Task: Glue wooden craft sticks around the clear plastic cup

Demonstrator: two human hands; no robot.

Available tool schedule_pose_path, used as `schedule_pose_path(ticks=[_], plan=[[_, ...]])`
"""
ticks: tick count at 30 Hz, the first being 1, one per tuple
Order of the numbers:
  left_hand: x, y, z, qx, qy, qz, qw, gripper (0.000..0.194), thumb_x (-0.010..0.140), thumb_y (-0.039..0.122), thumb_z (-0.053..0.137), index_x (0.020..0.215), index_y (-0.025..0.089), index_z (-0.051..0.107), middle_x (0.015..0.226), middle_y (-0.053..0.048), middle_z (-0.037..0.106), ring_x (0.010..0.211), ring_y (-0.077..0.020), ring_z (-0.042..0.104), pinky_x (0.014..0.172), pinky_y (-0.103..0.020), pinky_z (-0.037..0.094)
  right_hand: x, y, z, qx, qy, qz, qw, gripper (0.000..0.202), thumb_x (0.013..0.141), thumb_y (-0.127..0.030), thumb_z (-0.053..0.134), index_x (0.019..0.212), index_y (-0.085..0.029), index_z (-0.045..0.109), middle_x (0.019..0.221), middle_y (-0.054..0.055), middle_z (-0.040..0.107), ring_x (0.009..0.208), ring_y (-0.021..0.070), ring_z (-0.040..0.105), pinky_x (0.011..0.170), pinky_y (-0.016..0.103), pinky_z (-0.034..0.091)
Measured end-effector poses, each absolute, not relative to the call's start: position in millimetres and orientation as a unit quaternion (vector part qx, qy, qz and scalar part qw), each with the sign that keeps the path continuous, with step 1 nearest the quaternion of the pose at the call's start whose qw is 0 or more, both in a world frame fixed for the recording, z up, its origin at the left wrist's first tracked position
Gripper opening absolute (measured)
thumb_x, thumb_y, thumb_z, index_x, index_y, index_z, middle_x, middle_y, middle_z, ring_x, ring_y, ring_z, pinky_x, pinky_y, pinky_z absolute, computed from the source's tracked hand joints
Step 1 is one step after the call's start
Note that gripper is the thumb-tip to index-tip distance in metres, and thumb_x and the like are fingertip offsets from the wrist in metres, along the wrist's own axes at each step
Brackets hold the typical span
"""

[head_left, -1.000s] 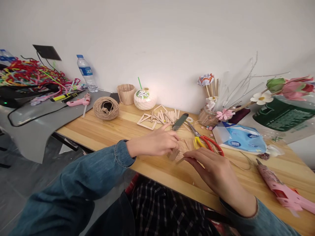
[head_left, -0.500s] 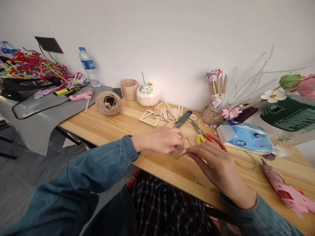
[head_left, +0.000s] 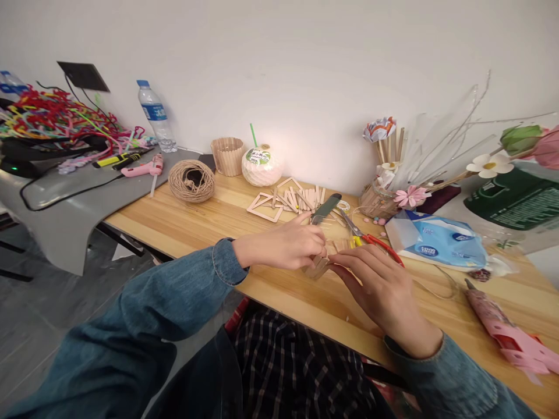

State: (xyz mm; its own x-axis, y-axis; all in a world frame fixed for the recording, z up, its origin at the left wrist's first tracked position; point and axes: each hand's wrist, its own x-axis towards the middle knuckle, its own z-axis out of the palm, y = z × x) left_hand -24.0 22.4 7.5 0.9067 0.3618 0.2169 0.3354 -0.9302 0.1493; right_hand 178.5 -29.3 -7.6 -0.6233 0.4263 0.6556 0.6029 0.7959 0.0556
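Observation:
My left hand (head_left: 293, 243) curls its fingers on the left side of a small clear piece with wooden sticks on it (head_left: 318, 269), near the table's front edge. From the right, my right hand (head_left: 379, 285) pinches the edge of the same piece with thumb and fingertips. The fingers hide much of the piece. Just behind my hands lie a dark green knife (head_left: 327, 208) and red-handled scissors (head_left: 351, 226). Short wooden sticks (head_left: 305, 198) are heaped beyond my left hand, beside flat wooden frames (head_left: 264, 208).
Twine ball (head_left: 191, 181), stick-covered cup (head_left: 227, 156) and white coconut (head_left: 261, 166) stand at the back left. At right are a blue tissue pack (head_left: 441, 240), a pink glue gun (head_left: 506, 334) and a flower jar (head_left: 379, 198). Another pink glue gun (head_left: 144, 169) rests on the grey mat.
My right hand has shifted slightly left and up, its fingertips now closer to my left hand at the piece. My left hand has barely moved.

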Motion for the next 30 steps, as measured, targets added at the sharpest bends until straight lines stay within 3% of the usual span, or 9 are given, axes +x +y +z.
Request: schedule_pose_path(ticks=[12,19,25,30], plan=[[-25,21,11,0.97,0.176,0.13,0.105,0.016,0.086,0.014,0.05,0.077,0.017,0.063,0.093,-0.005,0.066,0.101,-0.0192,0.056,0.097,-0.04,0.028,178,-23,-13,-0.282,-0.895,-0.119,0.325,0.009,0.086,-0.014,0.056,0.093,-0.017,0.052,0.079,0.004,0.061,0.074,0.0155,0.054,0.067,0.029,0.046],[-20,18,18,0.969,0.196,0.106,0.111,0.015,0.085,0.014,0.052,0.075,0.015,0.063,0.091,-0.005,0.064,0.098,-0.0177,0.056,0.1,-0.037,0.029,181,-22,-19,-0.321,-0.893,-0.067,0.308,0.015,0.087,-0.019,0.056,0.101,-0.016,0.051,0.081,0.004,0.058,0.075,0.0152,0.053,0.067,0.026,0.043],[-16,19,17,0.975,0.194,0.097,0.039,0.005,0.079,0.017,0.062,0.075,0.016,0.064,0.08,-0.004,0.065,0.087,-0.0194,0.056,0.097,-0.044,0.029,180,-18,-17,-0.327,-0.9,-0.129,0.258,0.01,0.088,-0.022,0.053,0.08,-0.016,0.057,0.07,0.003,0.059,0.067,0.0166,0.051,0.066,0.029,0.037],[-10,21,19,0.977,0.204,0.058,0.003,0.015,0.08,0.02,0.06,0.066,0.019,0.066,0.061,-0.001,0.059,0.072,-0.0177,0.054,0.092,-0.042,0.032,179,-15,-18,-0.318,-0.911,-0.13,0.228,0.021,0.091,-0.022,0.046,0.074,-0.016,0.057,0.064,0.002,0.057,0.061,0.0146,0.051,0.069,0.029,0.035]])
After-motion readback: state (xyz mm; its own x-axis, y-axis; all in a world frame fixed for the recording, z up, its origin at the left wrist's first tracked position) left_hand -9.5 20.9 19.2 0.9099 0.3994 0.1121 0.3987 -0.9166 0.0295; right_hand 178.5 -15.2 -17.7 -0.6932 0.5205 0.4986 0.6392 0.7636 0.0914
